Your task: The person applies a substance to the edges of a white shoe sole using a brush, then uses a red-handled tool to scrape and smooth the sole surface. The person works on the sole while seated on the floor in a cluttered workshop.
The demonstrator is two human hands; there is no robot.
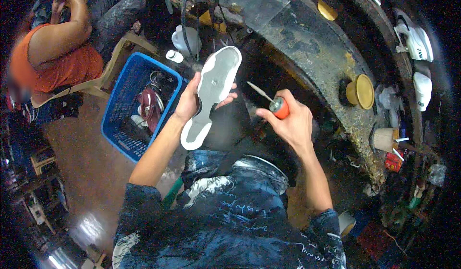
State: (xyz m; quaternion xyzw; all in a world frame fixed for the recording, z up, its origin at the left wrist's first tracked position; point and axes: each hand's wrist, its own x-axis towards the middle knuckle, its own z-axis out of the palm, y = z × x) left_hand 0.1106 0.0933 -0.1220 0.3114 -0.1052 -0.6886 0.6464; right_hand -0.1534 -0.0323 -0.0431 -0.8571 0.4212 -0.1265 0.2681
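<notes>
A shoe sole (215, 84), grey in the middle with white patches at toe and heel, is held up by my left hand (190, 99). My thumb lies along its left edge and my fingers come round from behind on the right. In my right hand (294, 120) is a tool (278, 107) with an orange, round-ended handle and a thin, tapering shaft. The shaft points up and left toward the sole, apart from it. Most of the handle is hidden by my fingers, and I cannot tell the tool's exact kind.
A blue plastic basket (111, 107) with shoes stands at my left. Beyond it are a white bottle (175, 56) and a pale jug (186, 40). Another person in orange (67, 55) sits far left. A worn workbench (307, 46) curves along the right, bearing a yellow container (360, 92).
</notes>
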